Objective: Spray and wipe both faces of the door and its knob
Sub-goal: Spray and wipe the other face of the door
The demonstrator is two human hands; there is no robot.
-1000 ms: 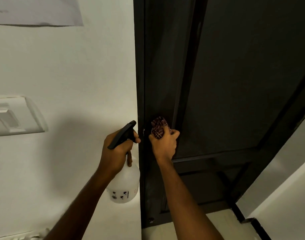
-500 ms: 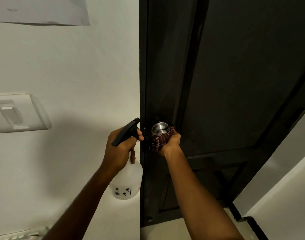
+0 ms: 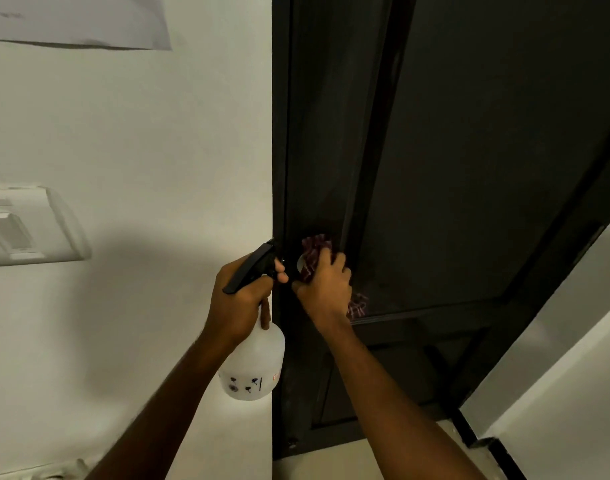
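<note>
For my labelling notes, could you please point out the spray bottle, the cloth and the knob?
spray bottle (image 3: 256,358), head view, on its white body.
cloth (image 3: 315,247), head view, on its upper fold.
knob (image 3: 300,264), head view, on the silver sliver left of the cloth.

Bare left hand (image 3: 239,299) and right hand (image 3: 326,289), forearms (image 3: 383,382) apparently uncovered down to the frame edge.

Spray bottle (image 3: 253,368) crowds the knob's (image 3: 300,264) left; right lies free.
</note>
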